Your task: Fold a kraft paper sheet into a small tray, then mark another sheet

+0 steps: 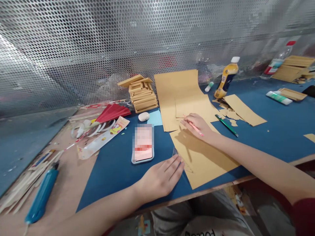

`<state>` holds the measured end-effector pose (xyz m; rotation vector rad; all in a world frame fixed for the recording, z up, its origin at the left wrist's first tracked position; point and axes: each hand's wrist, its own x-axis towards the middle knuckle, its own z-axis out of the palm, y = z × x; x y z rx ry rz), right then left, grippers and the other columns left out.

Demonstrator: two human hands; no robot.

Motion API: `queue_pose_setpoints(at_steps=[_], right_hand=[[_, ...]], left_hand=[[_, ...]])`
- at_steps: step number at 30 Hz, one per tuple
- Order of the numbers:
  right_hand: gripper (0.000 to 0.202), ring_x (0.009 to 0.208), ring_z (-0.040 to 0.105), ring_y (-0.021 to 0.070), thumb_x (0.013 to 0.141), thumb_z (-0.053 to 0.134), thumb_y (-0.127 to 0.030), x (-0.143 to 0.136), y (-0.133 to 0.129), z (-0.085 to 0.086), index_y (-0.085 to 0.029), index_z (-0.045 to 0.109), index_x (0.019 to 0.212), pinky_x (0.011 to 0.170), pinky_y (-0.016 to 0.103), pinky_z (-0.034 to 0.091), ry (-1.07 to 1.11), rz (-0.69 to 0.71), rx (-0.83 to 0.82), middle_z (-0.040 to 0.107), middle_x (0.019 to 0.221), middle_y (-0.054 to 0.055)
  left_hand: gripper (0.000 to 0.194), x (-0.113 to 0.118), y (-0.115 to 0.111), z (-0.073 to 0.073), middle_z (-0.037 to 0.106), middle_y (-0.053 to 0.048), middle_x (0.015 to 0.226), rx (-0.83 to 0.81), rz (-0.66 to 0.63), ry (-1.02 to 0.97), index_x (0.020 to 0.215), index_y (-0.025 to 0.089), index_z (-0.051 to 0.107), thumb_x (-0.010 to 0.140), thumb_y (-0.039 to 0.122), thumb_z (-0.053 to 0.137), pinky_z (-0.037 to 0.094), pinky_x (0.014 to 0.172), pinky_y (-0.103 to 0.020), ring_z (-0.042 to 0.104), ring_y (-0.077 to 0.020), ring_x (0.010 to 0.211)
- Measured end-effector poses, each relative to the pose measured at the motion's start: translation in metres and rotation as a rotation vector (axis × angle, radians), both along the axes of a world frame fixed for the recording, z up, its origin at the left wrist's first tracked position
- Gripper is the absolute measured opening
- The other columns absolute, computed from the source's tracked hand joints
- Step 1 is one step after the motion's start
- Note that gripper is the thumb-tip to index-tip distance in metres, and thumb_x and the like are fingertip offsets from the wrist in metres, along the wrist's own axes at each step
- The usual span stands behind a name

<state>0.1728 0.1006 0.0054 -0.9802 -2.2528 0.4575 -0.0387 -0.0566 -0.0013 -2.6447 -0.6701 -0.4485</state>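
My right hand [197, 124] is closed around a pink pen [196, 128], above a sheet of tan card [209, 160]. My left hand [162, 175] lies with fingers stretched out at the sheet's left edge. Under its fingertips shows a clear plastic piece [175, 151], perhaps a ruler or set square; most of it is hidden or hard to make out. Beyond my right hand are more tan sheets [177, 85], the tallest leaning up against the mesh. A phone [143, 144] lies to the left of the card.
Stacked card frames [142, 95], a white earphone case [143, 116] and blue paper [155, 118] sit behind the phone. At left lie red card [113, 113] and a blue-handled tool [43, 193]. To the right are a green pen [226, 125], card scraps [231, 114] and a yellow drink bottle [226, 78].
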Motion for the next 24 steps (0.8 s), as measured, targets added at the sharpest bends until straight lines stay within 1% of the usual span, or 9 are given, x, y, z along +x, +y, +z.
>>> queue_pose_setpoints(at_steps=[2,4,6,8,11,14,19,24], right_hand=[[0.038,0.059,0.048,0.0146,0.094,0.040,-0.044,0.003,-0.017,0.002,-0.018,0.061,0.075,0.059,0.028,0.036,0.090,-0.013,-0.251,0.052,0.061,0.000],[0.033,0.055,0.047,0.0130,0.093,0.041,-0.044,0.008,-0.033,0.001,-0.019,0.060,0.085,0.052,0.026,0.034,0.188,0.013,-0.469,0.052,0.060,-0.002],[0.019,0.054,0.049,0.0125,0.090,0.049,-0.038,0.012,-0.046,-0.002,-0.020,0.055,0.092,0.051,0.025,0.035,0.298,0.048,-0.625,0.054,0.060,-0.003],[0.013,0.053,0.051,0.0120,0.085,0.057,-0.031,0.016,-0.053,-0.005,-0.021,0.048,0.086,0.051,0.025,0.036,0.363,0.059,-0.721,0.056,0.059,-0.004],[0.022,0.052,0.052,0.0116,0.080,0.062,-0.027,0.018,-0.057,-0.009,-0.022,0.042,0.072,0.051,0.024,0.037,0.358,0.026,-0.757,0.057,0.056,-0.004],[0.024,0.050,0.049,0.0109,0.078,0.063,-0.026,0.017,-0.057,-0.014,-0.021,0.043,0.066,0.048,0.024,0.034,0.314,-0.014,-0.732,0.053,0.053,-0.005],[0.025,0.049,0.040,0.0094,0.078,0.065,-0.030,0.018,-0.057,-0.025,-0.021,0.044,0.066,0.044,0.023,0.028,0.289,-0.021,-0.733,0.051,0.055,-0.005],[0.027,0.051,0.041,0.0096,0.079,0.064,-0.034,0.019,-0.058,-0.028,-0.021,0.044,0.066,0.046,0.024,0.030,0.284,0.004,-0.751,0.050,0.059,-0.004]], left_hand=[[0.035,-0.002,0.001,-0.002,0.058,-0.020,0.125,-0.032,-0.023,0.001,0.123,-0.001,0.052,0.095,0.007,0.033,0.050,0.096,-0.036,0.050,-0.0269,0.123],[0.034,-0.002,0.004,-0.004,0.057,-0.019,0.127,-0.077,-0.058,0.005,0.124,0.000,0.052,0.095,0.007,0.035,0.048,0.099,-0.036,0.047,-0.0260,0.126],[0.033,-0.003,0.007,-0.007,0.057,-0.018,0.127,-0.116,-0.086,0.006,0.123,0.002,0.053,0.094,0.007,0.038,0.048,0.100,-0.036,0.046,-0.0249,0.127],[0.033,-0.003,0.010,-0.009,0.058,-0.017,0.126,-0.151,-0.099,-0.001,0.123,0.003,0.054,0.094,0.006,0.038,0.048,0.100,-0.037,0.047,-0.0244,0.126],[0.033,-0.003,0.013,-0.009,0.059,-0.016,0.125,-0.201,-0.104,-0.013,0.123,0.004,0.054,0.094,0.006,0.038,0.048,0.099,-0.037,0.049,-0.0241,0.125],[0.033,-0.004,0.015,-0.008,0.059,-0.015,0.125,-0.239,-0.102,-0.007,0.123,0.006,0.054,0.094,0.007,0.040,0.048,0.100,-0.037,0.050,-0.0227,0.124],[0.032,-0.005,0.018,-0.008,0.061,-0.015,0.123,-0.262,-0.104,0.004,0.121,0.007,0.057,0.095,0.008,0.038,0.047,0.101,-0.038,0.051,-0.0227,0.123],[0.035,-0.006,0.020,-0.008,0.059,-0.016,0.124,-0.301,-0.119,0.016,0.122,0.005,0.057,0.095,0.009,0.036,0.049,0.097,-0.039,0.052,-0.0251,0.122]])
